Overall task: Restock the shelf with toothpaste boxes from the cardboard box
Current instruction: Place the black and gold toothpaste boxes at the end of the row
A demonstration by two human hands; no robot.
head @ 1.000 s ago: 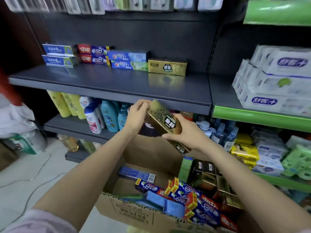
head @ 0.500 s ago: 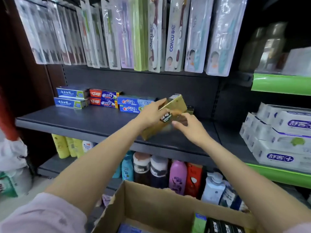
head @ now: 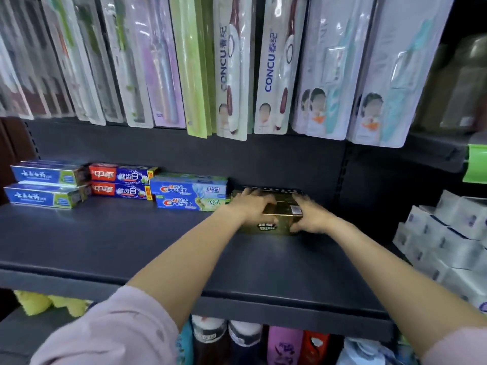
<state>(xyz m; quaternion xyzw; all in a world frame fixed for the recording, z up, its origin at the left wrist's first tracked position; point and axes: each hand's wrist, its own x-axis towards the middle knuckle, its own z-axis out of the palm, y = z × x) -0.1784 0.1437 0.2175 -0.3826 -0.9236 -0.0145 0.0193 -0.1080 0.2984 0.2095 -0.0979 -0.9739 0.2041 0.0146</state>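
Observation:
A gold toothpaste box (head: 280, 210) lies flat at the back of the dark grey shelf (head: 131, 248), right of two stacked Crest boxes (head: 188, 197). It seems to rest on another gold box whose front face (head: 267, 227) shows below it. My left hand (head: 249, 205) lies over the box's left end and my right hand (head: 312, 216) grips its right end, both touching it. The cardboard box is out of view.
Further left on the shelf lie two red-and-blue boxes (head: 120, 181) and two blue boxes (head: 46, 187). Toothbrush packs (head: 232, 67) hang above the shelf. White tissue packs (head: 448, 241) sit at the right. Bottles (head: 245, 343) stand on the shelf below.
Both hands carried the gold box up from the cardboard box and laid it flat at the shelf's back. The camera tilted up, so the cardboard box left the view.

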